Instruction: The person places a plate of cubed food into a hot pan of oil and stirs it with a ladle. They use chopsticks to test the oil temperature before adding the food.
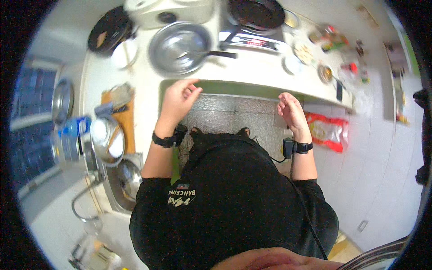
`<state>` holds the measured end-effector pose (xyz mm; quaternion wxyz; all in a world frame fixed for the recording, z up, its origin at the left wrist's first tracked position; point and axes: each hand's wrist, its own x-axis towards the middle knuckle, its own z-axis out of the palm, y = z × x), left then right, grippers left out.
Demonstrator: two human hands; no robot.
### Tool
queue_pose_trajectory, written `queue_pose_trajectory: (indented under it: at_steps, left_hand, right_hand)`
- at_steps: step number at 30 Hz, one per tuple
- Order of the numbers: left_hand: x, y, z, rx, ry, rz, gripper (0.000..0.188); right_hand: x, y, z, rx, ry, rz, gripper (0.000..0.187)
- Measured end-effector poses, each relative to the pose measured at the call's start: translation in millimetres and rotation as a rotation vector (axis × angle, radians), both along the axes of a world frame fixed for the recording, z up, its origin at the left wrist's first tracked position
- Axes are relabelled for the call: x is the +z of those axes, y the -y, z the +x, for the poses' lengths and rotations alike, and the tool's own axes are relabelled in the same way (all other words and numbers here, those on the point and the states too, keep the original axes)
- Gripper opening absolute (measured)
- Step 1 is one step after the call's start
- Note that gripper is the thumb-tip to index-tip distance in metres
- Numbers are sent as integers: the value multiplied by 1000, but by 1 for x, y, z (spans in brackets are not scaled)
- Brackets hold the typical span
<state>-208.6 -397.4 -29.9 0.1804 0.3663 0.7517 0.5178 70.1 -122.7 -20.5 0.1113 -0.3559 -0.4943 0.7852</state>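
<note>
My left hand hovers at the front edge of the white counter, just below a steel bowl. Its fingers are loosely bent with the thumb apart, and it holds nothing. A utensil with a black handle lies in the bowl, its handle over the rim. My right hand hangs in the air over the floor, fingers half curled and nothing in them. On the counter beyond, a black frying pan sits on an induction cooker.
A white bowl, a plate of pale pieces and a small dish stand at the right. A red bag is beside my right hand. Left are a wooden cutting board, a sink and a water jug.
</note>
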Motion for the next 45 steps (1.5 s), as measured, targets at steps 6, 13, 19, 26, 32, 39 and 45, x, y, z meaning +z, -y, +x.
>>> queue_pose_trajectory:
  at_steps: [6,13,19,26,32,39,45]
  left_hand:
    - [-60,-181,131,-424,126,-301,31]
    - [-100,-363,192,-461,286,-328,42]
    - [-125,-515,169,-144,820,-201,48]
    - [-219,-631,102,-26,399,-569,23]
    - [-251,-655,62,-234,337,-711,30]
    - [-234,-655,57,-292,520,-743,29]
    - [-222,-652,66,-496,197,-687,25]
  right_hand:
    - [-2,-79,181,-319,7,-34,20]
    - [-4,-117,316,-633,-39,-27,21]
    - [-23,-143,357,-806,-46,-100,21]
    - [-25,-222,353,-808,-16,-38,25]
    - [-20,-288,336,-916,80,-59,25]
    - [-16,-370,331,-723,65,-45,22]
    - [-12,-442,339,-571,105,-52,24]
